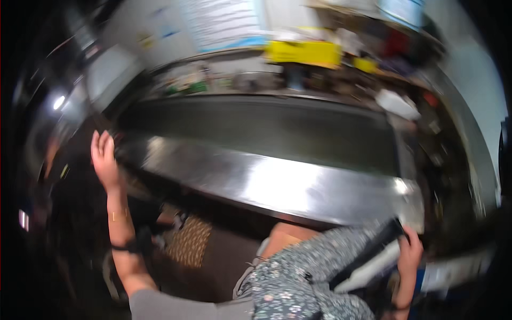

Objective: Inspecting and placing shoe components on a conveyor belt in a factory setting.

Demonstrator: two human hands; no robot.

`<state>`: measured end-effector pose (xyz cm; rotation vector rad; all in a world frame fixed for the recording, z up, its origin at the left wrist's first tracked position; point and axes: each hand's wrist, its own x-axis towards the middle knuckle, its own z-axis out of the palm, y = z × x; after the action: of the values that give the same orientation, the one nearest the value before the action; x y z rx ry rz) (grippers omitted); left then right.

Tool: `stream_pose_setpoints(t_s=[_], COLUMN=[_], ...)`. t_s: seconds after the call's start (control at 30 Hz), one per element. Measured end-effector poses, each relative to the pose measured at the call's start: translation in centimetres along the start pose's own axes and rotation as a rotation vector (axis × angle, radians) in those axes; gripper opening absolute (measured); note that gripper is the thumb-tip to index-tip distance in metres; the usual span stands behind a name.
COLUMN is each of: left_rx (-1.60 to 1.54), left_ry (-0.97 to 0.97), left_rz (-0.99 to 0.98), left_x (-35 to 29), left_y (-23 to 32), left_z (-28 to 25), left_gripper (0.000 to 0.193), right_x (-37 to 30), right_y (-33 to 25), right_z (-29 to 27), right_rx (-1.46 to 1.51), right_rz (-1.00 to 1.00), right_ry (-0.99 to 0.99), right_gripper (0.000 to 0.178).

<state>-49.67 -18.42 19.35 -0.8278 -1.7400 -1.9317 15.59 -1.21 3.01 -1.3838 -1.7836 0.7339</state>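
Observation:
My left hand (105,165) reaches out at the far left, by the left end of a shiny metal bench (240,173). Its fingers point up and look stretched and slightly apart; blur hides whether they touch the dark part beside them. At the lower right my right hand (409,249) is closed near the end of a long, flat black piece (368,253). That piece slants down over my lap, across floral patterned cloth (298,266). Its kind cannot be made out. Dark bands circle both my forearms.
Behind the metal ledge lies a long dark recessed surface (256,125). A cluttered shelf at the back holds a yellow box (304,53) and a white item (397,104). A printed sheet (224,24) hangs on the wall. A woven brown patch (189,242) shows below left.

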Motion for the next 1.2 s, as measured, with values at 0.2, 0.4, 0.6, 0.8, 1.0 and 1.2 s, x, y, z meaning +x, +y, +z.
stream_pose_setpoints(t_s=[0.2,0.4,0.6,0.8,1.0,1.2], left_rx=[-0.662,-0.723,-0.602,-0.677,-0.733,-0.724], left_ry=[-1.502,-1.96,-1.867,-1.605,-1.72,-1.705], left_rz=[-0.399,0.067,-0.074,-0.086,-0.06,0.201], left_x=[-29.5,-47.3,-51.5,-51.9,-49.0,-46.4], left_y=[8.5,14.8,13.9,10.7,11.8,12.9], left_z=[21.6,25.3,24.6,24.1,24.4,27.6], left_gripper=[0.074,0.094,0.089,0.079,0.076,0.068], right_x=[-0.4,-3.7,-1.6,-1.7,-3.1,-8.2], right_y=[0.3,-0.7,-2.4,-0.9,0.2,-0.7], right_z=[-2.4,-3.0,-1.6,1.5,2.4,7.3], right_rx=[-0.026,-0.118,0.11,-0.089,-0.059,0.202], right_rz=[-0.149,-0.134,0.117,0.063,-0.028,0.478], right_ry=[0.042,0.039,-0.158,-0.047,0.076,0.345], right_gripper=[0.029,0.032,0.05,0.046,0.044,0.045])
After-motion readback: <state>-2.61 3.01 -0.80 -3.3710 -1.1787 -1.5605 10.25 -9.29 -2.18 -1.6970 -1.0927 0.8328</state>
